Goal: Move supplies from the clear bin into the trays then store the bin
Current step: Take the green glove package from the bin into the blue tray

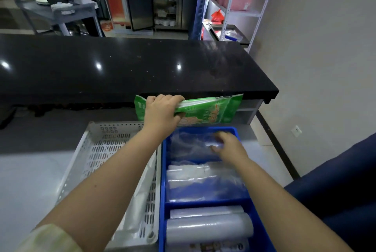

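My left hand [161,110] grips a green printed packet [209,110] by its top edge, holding it upright just beyond the far end of the blue divided tray [162,190]. My right hand [227,145] rests on clear plastic bags [191,146] in the tray's far compartment, fingers curled on the film. The middle compartment holds more folded clear bags [203,182]. Rolls of clear film [209,227] lie in the near one. A white perforated tray [105,146] sits to the left, with white plastic [140,201] in it. No clear bin is visible.
A black counter [132,68] runs across just beyond the trays. The trays stand on a pale steel surface [30,180]. A white shelf rack [240,3] stands at the back right, a dark blue seat [341,190] at the right, and a person by a table far left.
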Available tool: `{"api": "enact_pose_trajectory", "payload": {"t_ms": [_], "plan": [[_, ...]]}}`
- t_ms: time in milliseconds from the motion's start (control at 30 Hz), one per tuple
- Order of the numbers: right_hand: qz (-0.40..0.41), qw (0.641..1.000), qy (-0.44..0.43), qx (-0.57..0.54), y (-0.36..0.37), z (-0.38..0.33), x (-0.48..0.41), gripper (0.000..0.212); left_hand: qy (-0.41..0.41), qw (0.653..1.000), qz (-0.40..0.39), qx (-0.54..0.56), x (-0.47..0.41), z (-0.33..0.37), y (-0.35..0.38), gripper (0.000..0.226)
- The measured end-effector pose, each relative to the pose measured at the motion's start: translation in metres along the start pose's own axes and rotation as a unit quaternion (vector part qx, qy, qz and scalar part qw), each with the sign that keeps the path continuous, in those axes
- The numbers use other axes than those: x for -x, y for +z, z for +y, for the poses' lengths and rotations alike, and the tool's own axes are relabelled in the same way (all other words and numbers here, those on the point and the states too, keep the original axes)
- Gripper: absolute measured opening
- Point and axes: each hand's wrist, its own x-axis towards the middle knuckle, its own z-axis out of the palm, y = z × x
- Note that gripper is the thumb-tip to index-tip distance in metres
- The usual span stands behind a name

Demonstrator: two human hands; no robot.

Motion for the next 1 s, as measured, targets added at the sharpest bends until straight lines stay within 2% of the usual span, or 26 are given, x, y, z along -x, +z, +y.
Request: {"api": "enact_pose_trajectory", "payload": {"t_ms": [67, 133, 233, 300, 367, 433, 533, 733, 833, 900, 1000], "plan": [[-0.101, 0.992, -0.016, 0.071, 0.014, -0.01, -0.018, 0.047, -0.003, 1.0, -0.011, 0.007, -0.003, 0.007, 0.006, 0.042], [-0.197, 0.969, -0.029, 0.147, 0.023, -0.02, -0.039, 0.041, -0.009, 1.0, -0.012, 0.015, -0.007, 0.012, 0.01, 0.043], [-0.26, 0.937, -0.086, 0.217, 0.036, -0.018, -0.061, 0.039, -0.02, 0.999, 0.0, 0.025, -0.011, 0.015, 0.016, 0.045], [-0.295, 0.921, -0.087, 0.24, 0.043, -0.009, -0.071, 0.055, -0.029, 0.999, 0.001, 0.024, -0.011, 0.014, 0.02, 0.046], [-0.31, 0.908, -0.087, 0.267, 0.051, -0.002, -0.076, 0.066, -0.037, 0.999, -0.005, 0.023, -0.009, 0.013, 0.024, 0.048], [-0.304, 0.905, -0.101, 0.28, 0.056, 0.002, -0.078, 0.065, -0.043, 0.999, -0.012, 0.022, -0.007, 0.014, 0.028, 0.049], [-0.288, 0.916, -0.1, 0.261, 0.058, 0.008, -0.076, 0.057, -0.052, 0.998, -0.011, 0.023, -0.002, 0.015, 0.03, 0.047], [-0.345, 0.914, -0.096, 0.189, 0.056, 0.003, -0.073, 0.033, -0.056, 0.998, -0.001, 0.014, 0.005, 0.012, 0.031, 0.045], [-0.3, 0.92, -0.122, 0.219, 0.048, -0.002, -0.067, 0.033, -0.059, 0.998, 0.007, 0.016, 0.006, 0.008, 0.028, 0.046], [-0.223, 0.926, -0.17, 0.254, 0.036, -0.009, -0.058, 0.034, -0.061, 0.998, 0.009, 0.017, 0.003, 0.006, 0.024, 0.047], [-0.07, 0.915, -0.295, 0.268, 0.014, -0.018, -0.032, 0.035, -0.064, 0.998, -0.003, 0.023, -0.007, 0.009, 0.015, 0.046]]}}
